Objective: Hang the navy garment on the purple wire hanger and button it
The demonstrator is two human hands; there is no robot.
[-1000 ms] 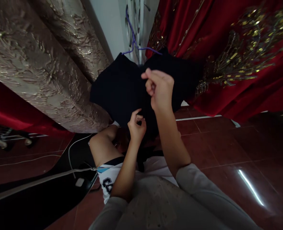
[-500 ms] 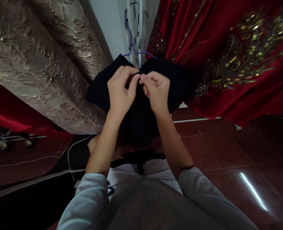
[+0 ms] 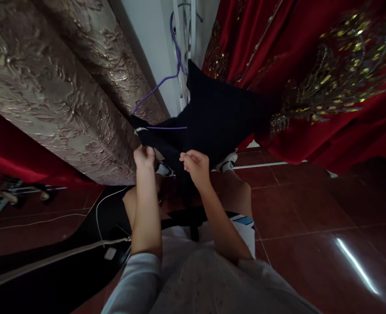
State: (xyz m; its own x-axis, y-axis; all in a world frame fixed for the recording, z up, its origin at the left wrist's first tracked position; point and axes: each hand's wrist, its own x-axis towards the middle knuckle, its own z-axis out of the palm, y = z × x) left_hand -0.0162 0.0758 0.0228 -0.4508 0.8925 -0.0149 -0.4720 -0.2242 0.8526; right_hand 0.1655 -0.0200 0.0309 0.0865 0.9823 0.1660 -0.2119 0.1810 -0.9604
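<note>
Head view, left hand: the left hand (image 3: 144, 156) is closing its grip on the lower left edge of the dark navy fabric garment (image 3: 219, 117), fingers curled tight round the cloth.
Head view, right hand: the right hand (image 3: 195, 165) is pinching the same lower hem just beside the left, thumb and fingers shut on the fabric.
Head view, garment: the dark navy fabric garment is hanging in front of the person, between the 2 curtains, with its right shoulder on the thin purple wire hanger (image 3: 167, 83) and its left side slipping low, so that the hanger's left arm is showing bare.
Head view, hanger: the hook is catching on the white metal window grille (image 3: 188, 48) above.
Head view, left side: the heavy beige-gold embossed curtain (image 3: 59, 87) is hanging just beside the garment.
Head view, right side: the deep red curtain with gold sequin embroidery (image 3: 326, 78) is touching the garment's far edge.
Head view, below: the glossy dark red tiled floor (image 3: 310, 209) is reflecting light; a white cable (image 3: 98, 209) is trailing across a black mat (image 3: 49, 270) at the left.
</note>
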